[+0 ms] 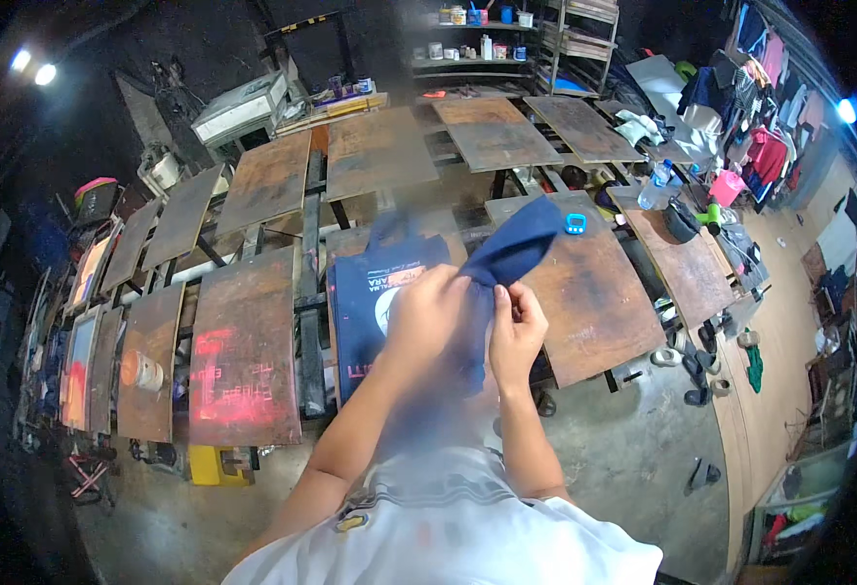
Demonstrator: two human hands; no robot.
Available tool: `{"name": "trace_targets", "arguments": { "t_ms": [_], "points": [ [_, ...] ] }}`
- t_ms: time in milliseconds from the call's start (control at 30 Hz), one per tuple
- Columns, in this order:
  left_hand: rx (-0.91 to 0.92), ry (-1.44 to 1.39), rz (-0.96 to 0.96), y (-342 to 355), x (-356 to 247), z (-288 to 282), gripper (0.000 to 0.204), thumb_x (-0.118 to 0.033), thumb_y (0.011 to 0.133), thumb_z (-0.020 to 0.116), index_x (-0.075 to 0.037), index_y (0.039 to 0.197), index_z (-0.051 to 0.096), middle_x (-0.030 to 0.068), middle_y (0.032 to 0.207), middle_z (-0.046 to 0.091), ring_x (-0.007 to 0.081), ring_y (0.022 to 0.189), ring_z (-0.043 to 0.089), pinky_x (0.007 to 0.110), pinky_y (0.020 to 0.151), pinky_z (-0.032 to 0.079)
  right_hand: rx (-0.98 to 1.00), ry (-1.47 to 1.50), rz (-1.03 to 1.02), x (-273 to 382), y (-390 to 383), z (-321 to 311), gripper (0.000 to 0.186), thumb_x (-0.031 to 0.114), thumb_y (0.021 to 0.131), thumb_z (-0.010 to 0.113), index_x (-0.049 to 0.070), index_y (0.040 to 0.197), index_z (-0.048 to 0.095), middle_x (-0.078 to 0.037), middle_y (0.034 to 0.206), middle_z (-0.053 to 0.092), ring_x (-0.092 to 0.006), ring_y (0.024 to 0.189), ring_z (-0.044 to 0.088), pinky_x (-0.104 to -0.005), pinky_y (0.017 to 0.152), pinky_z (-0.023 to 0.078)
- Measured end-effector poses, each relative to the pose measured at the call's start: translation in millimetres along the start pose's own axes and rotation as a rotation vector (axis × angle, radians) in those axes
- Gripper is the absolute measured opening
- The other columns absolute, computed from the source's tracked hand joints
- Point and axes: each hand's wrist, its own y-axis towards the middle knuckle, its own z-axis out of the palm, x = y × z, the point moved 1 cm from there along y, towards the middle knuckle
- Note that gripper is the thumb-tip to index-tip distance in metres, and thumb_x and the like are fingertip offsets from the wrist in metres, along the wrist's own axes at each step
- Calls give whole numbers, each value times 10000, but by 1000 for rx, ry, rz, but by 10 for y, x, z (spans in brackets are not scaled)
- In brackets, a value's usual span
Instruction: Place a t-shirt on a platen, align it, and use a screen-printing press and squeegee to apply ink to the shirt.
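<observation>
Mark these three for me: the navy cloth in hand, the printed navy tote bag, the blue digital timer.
Navy cloth (520, 246): head view, on the raised upper fold.
Printed navy tote bag (383, 310): head view, on the white print on its front.
Blue digital timer (575, 224): head view, on its face.

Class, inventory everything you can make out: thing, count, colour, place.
cloth: one, dark blue, centre
printed bag: one, dark blue, left of cloth
boards: over ten, brown, throughout
timer: one, blue, right of cloth
bottle: one, clear, upper right
container: one, pink, right of bottle
tub: one, whitish-orange, left board
clothes: many, mixed, hanging upper right
shoes: several, mixed, floor at right
jars: several, mixed, back shelves
shirt: one, white, lower edge
left hand: one, bare, on cloth
right hand: one, bare, on cloth
</observation>
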Motion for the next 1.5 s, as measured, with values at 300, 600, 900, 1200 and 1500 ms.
{"name": "trace_targets", "arguments": {
  "t_ms": [300, 600, 900, 1200, 1500],
  "points": [
    [-124, -100, -272, -60, 163, -243, 198, -190, 950, 660, 0, 1001, 678, 224, 876, 689, 389, 785, 690, 394, 668, 521, 295, -265, -88, 197, -183, 266, 230, 154, 920, 715, -50, 977, 627, -149, 774, 605, -203, 690, 615, -334, 642, 482],
    [-22, 89, -370, -886, 580, -299, 262, -219, 986, 640, 40, 1016, 658, 215, 820, 680, 322, 723, 675, 387, 678, 513, 321, 37, 116, 37, -393, 643, 199, 144, 1044, 530, 7, 907, 574, 48, 772, 510, -48, 724, 431, -237, 638, 387],
    [-35, -20, -442, -1094, 718, -790, 270, -231, 1021, 602, 30, 1031, 668, 159, 714, 614, 166, 600, 527, 326, 610, 466, 308, 30, 16, 25, -637, 1050, 171, 135, 985, 627, -24, 922, 631, -82, 625, 522, -90, 583, 419, -294, 529, 374],
    [-186, -31, -431, -1234, 1096, -1183, 292, -239, 1030, 588, 39, 971, 658, 132, 686, 611, 149, 610, 524, 340, 588, 453, 511, -240, -33, 223, -1128, 1344, 398, 261, 857, 772, -13, 1114, 642, -217, 712, 650, -390, 638, 656, -415, 588, 503],
    [-245, -127, -517, -1469, 1577, -1668, 496, -385, 1048, 500, 49, 815, 565, 259, 712, 582, 303, 637, 559, 452, 630, 441, 620, -164, -52, 149, -1574, 1712, 211, 154, 943, 659, -33, 1040, 664, -248, 733, 638, -367, 634, 639, -402, 596, 483]
  ]
}}
